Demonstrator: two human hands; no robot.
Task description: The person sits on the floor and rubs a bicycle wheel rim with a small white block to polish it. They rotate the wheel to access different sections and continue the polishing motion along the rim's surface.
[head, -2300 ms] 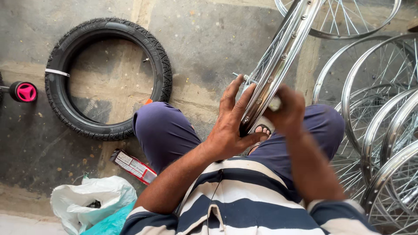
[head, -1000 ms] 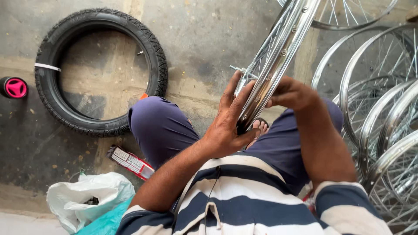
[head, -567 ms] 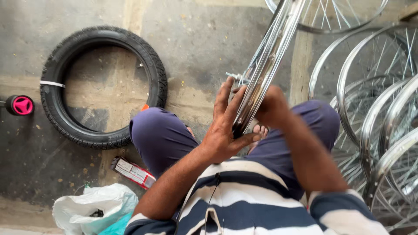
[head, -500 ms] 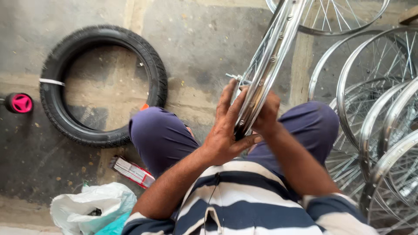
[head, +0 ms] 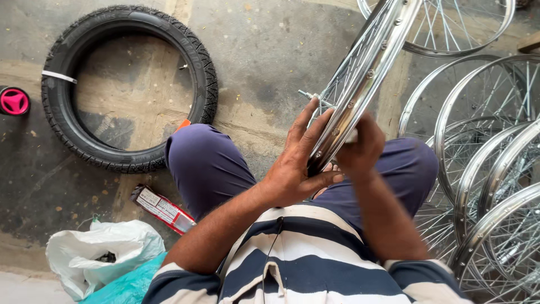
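Note:
A chrome spoked wheel rim point(head: 368, 67) stands on edge between my knees, its axle sticking out on the left side. My left hand point(head: 295, 166) cups the rim's near edge from the left, fingers spread along the metal. Against the right side of the same edge, my right hand point(head: 360, 146) is closed around the rim and a small pale piece. My arms reach forward over a striped shirt and dark blue trousers.
A black tyre point(head: 126, 84) lies flat on the concrete floor to the left. Several chrome spoked rims point(head: 484, 169) are stacked at the right. A small red and white box point(head: 163, 209) and white and teal plastic bags point(head: 104, 259) lie near my left knee. A pink round object point(head: 12, 101) sits at the far left.
Both hands have stayed on the rim's near edge. The right hand has shifted slightly along the rim and closed tighter; the view has swayed a little.

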